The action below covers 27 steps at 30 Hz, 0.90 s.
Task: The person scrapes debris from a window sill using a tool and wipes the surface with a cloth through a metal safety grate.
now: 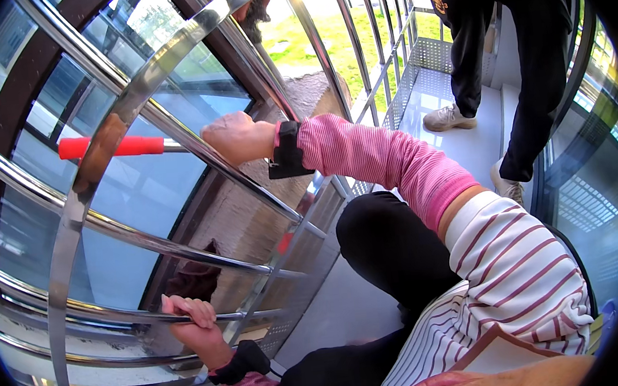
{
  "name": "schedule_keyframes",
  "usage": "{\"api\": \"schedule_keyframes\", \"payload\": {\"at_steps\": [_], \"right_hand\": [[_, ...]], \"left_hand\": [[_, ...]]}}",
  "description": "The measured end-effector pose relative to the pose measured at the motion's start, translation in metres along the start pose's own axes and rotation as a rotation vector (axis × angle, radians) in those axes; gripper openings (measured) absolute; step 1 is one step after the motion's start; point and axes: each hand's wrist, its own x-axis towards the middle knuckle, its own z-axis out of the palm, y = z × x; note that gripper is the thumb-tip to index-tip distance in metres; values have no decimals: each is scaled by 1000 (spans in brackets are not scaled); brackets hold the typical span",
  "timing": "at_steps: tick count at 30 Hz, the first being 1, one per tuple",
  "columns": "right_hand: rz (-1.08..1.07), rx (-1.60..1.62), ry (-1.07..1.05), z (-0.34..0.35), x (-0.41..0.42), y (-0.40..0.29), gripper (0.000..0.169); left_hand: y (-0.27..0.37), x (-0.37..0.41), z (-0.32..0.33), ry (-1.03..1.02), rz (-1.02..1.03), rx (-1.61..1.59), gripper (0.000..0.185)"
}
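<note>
My right hand [239, 137] is at the stainless steel guard bars [171, 125], closed around a thin metal rod. A red cylindrical sleeve [142, 145] sits on the rod's far part and passes behind a curved flat steel band [71, 214]. The rod's end inside the hand is hidden. Lower down, my left hand [196, 318] curls its fingers over one of the lower steel bars. Beyond the bars stands a window pane [145, 207] in a dark brown frame [3, 137]. A dark brown cloth-like thing [197, 274] lies by the wall ledge, partly behind a bar.
My bent knee [381, 236] is close to the bars, above a pale floor [335, 306]. At the upper right a person in black trousers [534, 63] stands on a pale, glossy floor. Glass panels [587, 224] line the right side. Upright bars [351, 40] border the grass.
</note>
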Motion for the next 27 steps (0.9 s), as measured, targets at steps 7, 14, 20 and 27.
{"api": "schedule_keyframes", "payload": {"at_steps": [7,14,20,27], "right_hand": [[-22,31,-192,-17,4,2,29],[47,182,-397,-34,-9,9,31],[85,353,-480,-46,-43,11,33],[38,311,-418,-55,-114,18,31]], "left_hand": [[0,0,-2,8,-1,-10,44],[1,-1,3,20,1,-9,43],[0,0,-4,20,0,-32,43],[0,0,-2,8,15,-18,43]]}}
